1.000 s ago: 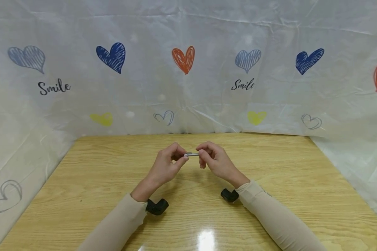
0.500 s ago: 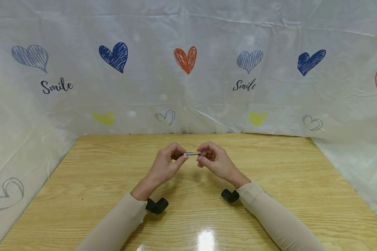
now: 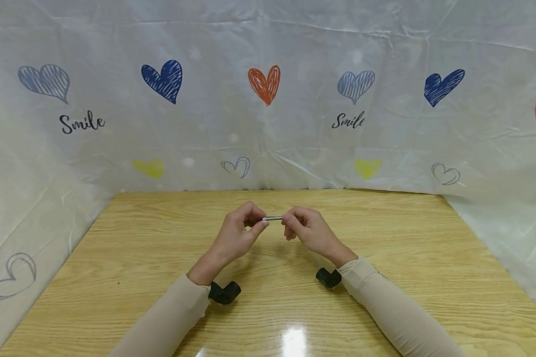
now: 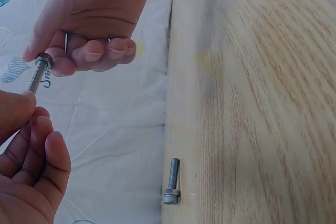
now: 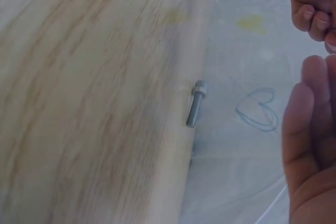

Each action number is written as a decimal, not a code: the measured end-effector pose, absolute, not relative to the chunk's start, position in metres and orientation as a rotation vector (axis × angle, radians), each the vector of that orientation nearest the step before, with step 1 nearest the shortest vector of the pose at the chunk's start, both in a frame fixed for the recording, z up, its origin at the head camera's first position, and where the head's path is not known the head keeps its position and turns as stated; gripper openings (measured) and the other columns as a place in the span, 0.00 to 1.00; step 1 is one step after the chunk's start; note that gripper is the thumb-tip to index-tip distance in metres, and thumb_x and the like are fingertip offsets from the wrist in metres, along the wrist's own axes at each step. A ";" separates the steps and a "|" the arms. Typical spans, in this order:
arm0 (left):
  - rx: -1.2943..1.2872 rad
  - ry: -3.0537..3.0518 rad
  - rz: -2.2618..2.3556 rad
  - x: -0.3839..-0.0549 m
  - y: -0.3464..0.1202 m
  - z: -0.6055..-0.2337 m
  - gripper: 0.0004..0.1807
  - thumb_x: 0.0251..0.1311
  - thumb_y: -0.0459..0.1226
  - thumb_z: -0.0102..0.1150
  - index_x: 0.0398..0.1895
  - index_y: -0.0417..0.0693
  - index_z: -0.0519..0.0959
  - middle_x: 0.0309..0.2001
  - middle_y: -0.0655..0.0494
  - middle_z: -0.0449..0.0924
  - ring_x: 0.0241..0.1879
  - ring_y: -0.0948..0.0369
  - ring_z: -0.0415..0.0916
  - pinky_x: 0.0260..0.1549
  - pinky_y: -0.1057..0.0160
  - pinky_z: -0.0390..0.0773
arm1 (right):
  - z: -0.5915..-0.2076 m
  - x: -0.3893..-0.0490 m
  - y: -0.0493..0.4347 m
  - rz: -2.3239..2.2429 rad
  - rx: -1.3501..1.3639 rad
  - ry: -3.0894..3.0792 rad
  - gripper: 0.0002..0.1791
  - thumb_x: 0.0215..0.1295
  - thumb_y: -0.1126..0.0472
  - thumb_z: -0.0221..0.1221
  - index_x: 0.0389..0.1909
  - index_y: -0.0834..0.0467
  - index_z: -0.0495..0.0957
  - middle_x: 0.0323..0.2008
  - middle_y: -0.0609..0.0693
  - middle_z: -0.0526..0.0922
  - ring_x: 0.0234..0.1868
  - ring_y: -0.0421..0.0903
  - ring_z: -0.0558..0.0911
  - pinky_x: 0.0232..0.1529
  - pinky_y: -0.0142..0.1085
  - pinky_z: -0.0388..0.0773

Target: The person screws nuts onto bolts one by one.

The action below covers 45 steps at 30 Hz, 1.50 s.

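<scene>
A threaded metal bolt [image 3: 274,218] is held level between my two hands, above the table. My left hand [image 3: 237,234] pinches one end between thumb and forefinger. At the other end is a hex nut [image 4: 44,60], where the thumb and forefinger of my right hand [image 3: 311,232] grip. Bare thread shows between the hands in the left wrist view. A second bolt [image 4: 174,176], with a nut near its head, lies on the table by the far edge; it also appears in the right wrist view, where the held bolt is hidden.
The wood-grain table [image 3: 161,317] runs back to a white sheet [image 3: 295,39] printed with hearts and words, which also hangs along both sides. Black wrist mounts [image 3: 225,293] stick out below both sleeves.
Half a second ago the right fingers were parted more, showing the nut at the bolt's end; now they close over it again, thumb higher. The left hand has hardly moved.
</scene>
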<state>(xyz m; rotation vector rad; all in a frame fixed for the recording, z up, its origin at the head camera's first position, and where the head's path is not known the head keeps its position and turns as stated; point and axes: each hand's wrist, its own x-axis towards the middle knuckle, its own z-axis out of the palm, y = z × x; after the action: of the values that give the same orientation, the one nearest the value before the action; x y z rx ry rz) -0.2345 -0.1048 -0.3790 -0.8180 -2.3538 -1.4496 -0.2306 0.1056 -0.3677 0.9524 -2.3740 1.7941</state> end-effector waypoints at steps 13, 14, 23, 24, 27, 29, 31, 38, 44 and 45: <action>-0.857 -2.363 -1.385 -0.236 -0.101 -0.379 0.03 0.62 0.30 0.60 0.37 0.44 0.76 0.30 0.58 0.78 0.27 0.64 0.75 0.29 0.62 0.77 | -0.387 -0.238 0.114 1.846 0.964 -2.298 0.16 0.67 0.67 0.57 0.54 0.61 0.70 0.36 0.57 0.78 0.31 0.56 0.81 0.36 0.51 0.80; -0.848 -2.367 -1.381 -0.235 -0.101 -0.379 0.03 0.62 0.30 0.60 0.37 0.44 0.76 0.30 0.58 0.78 0.27 0.65 0.75 0.29 0.62 0.77 | -0.384 -0.235 0.113 1.846 0.978 -2.286 0.15 0.66 0.69 0.57 0.53 0.62 0.70 0.36 0.58 0.78 0.31 0.58 0.80 0.36 0.51 0.80; -0.836 -2.364 -1.409 -0.234 -0.103 -0.379 0.04 0.62 0.30 0.60 0.36 0.44 0.76 0.31 0.59 0.79 0.27 0.64 0.74 0.28 0.60 0.77 | -0.370 -0.228 0.109 1.753 0.982 -2.356 0.07 0.72 0.66 0.51 0.43 0.66 0.74 0.31 0.62 0.78 0.28 0.58 0.80 0.33 0.46 0.79; -0.838 -2.363 -1.408 -0.234 -0.103 -0.379 0.03 0.62 0.30 0.60 0.36 0.44 0.76 0.31 0.59 0.79 0.26 0.64 0.74 0.28 0.60 0.77 | -0.369 -0.228 0.109 1.742 0.981 -2.369 0.07 0.73 0.66 0.50 0.41 0.66 0.75 0.30 0.61 0.78 0.28 0.58 0.80 0.33 0.45 0.79; -0.849 -2.358 -1.402 -0.235 -0.103 -0.379 0.03 0.62 0.30 0.60 0.37 0.42 0.76 0.30 0.58 0.79 0.27 0.64 0.74 0.28 0.61 0.77 | -0.367 -0.229 0.108 1.719 0.985 -2.396 0.12 0.75 0.64 0.46 0.35 0.64 0.76 0.29 0.63 0.79 0.28 0.59 0.80 0.33 0.47 0.80; -0.855 -2.357 -1.399 -0.235 -0.104 -0.379 0.03 0.62 0.30 0.60 0.37 0.42 0.76 0.30 0.58 0.79 0.26 0.63 0.74 0.28 0.61 0.77 | -0.367 -0.229 0.108 1.722 0.991 -2.413 0.13 0.76 0.64 0.45 0.35 0.64 0.76 0.29 0.64 0.79 0.29 0.60 0.80 0.34 0.48 0.80; -0.854 -2.359 -1.396 -0.235 -0.104 -0.379 0.03 0.62 0.30 0.60 0.37 0.42 0.76 0.30 0.58 0.79 0.26 0.63 0.74 0.28 0.60 0.77 | -0.367 -0.229 0.108 1.742 0.982 -2.427 0.11 0.75 0.64 0.46 0.41 0.66 0.76 0.31 0.63 0.79 0.30 0.60 0.80 0.35 0.49 0.80; -0.830 -2.371 -1.393 -0.235 -0.106 -0.379 0.03 0.62 0.30 0.60 0.37 0.44 0.76 0.31 0.59 0.79 0.26 0.63 0.73 0.28 0.59 0.77 | -0.370 -0.230 0.106 1.868 0.966 -2.347 0.16 0.65 0.72 0.57 0.52 0.66 0.69 0.36 0.60 0.78 0.32 0.60 0.80 0.35 0.44 0.81; -0.813 -2.368 -1.403 -0.234 -0.107 -0.379 0.03 0.62 0.31 0.61 0.36 0.45 0.76 0.31 0.59 0.80 0.27 0.64 0.75 0.28 0.61 0.77 | -0.370 -0.231 0.105 1.858 0.981 -2.314 0.11 0.66 0.72 0.56 0.48 0.65 0.71 0.34 0.63 0.78 0.29 0.59 0.80 0.35 0.43 0.81; -0.809 -2.368 -1.408 -0.234 -0.107 -0.379 0.03 0.62 0.31 0.61 0.36 0.45 0.77 0.31 0.58 0.80 0.27 0.64 0.75 0.29 0.61 0.77 | -0.369 -0.231 0.105 1.845 0.977 -2.327 0.10 0.67 0.71 0.56 0.47 0.65 0.71 0.33 0.63 0.78 0.29 0.59 0.80 0.35 0.42 0.80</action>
<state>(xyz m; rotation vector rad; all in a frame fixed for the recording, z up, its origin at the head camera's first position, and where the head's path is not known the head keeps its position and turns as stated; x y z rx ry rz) -0.2338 -0.1068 -0.3788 -0.8088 -2.3677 -1.4080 -0.2306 0.1054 -0.3694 0.9769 -2.3275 1.8455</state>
